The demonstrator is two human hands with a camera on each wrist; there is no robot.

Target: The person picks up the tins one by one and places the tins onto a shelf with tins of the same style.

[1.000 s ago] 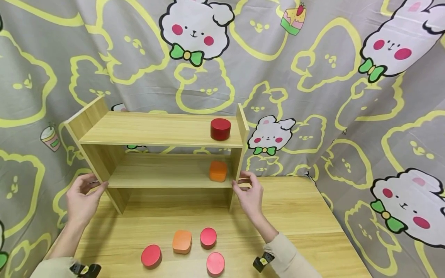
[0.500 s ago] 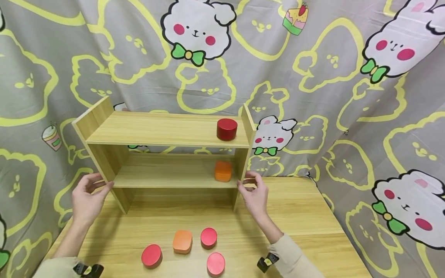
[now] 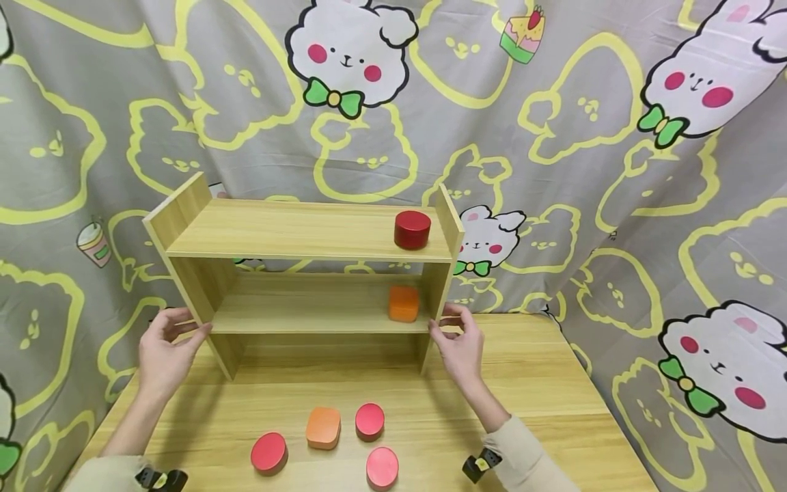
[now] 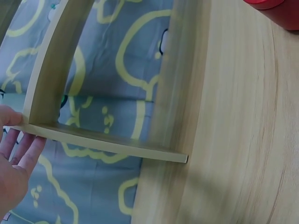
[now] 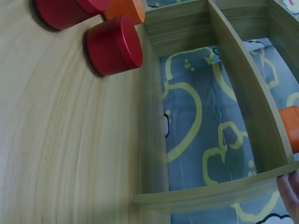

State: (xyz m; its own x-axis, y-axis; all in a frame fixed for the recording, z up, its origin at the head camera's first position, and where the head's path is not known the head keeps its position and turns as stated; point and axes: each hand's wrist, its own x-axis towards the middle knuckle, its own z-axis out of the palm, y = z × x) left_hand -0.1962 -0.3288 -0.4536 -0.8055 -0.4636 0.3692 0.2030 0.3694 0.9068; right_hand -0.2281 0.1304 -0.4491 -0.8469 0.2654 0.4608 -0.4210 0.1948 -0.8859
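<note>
A light wooden two-tier shelf (image 3: 307, 231) stands on the table, with one of my hands at each side panel. My left hand (image 3: 164, 355) grips the left panel at the middle board's height, thumb on the front edge and fingers along the outer face. On the opposite side my right hand (image 3: 461, 348) holds the right panel the same way; in the right wrist view only its fingers (image 5: 290, 193) show at the panel. A round dark-red tin (image 3: 412, 231) sits on the top board near its right end. Below it, a squarish orange tin (image 3: 403, 304) rests on the middle board.
In front of the shelf lie three round red tins (image 3: 268, 452) and one squarish orange tin (image 3: 323, 428) on the wooden table (image 3: 541, 403). A grey patterned curtain (image 3: 572, 205) hangs behind and along the right side.
Both hands have slid the shelf to the right along the table, carrying the two tins on its boards. The tins on the table have stayed where they were.
</note>
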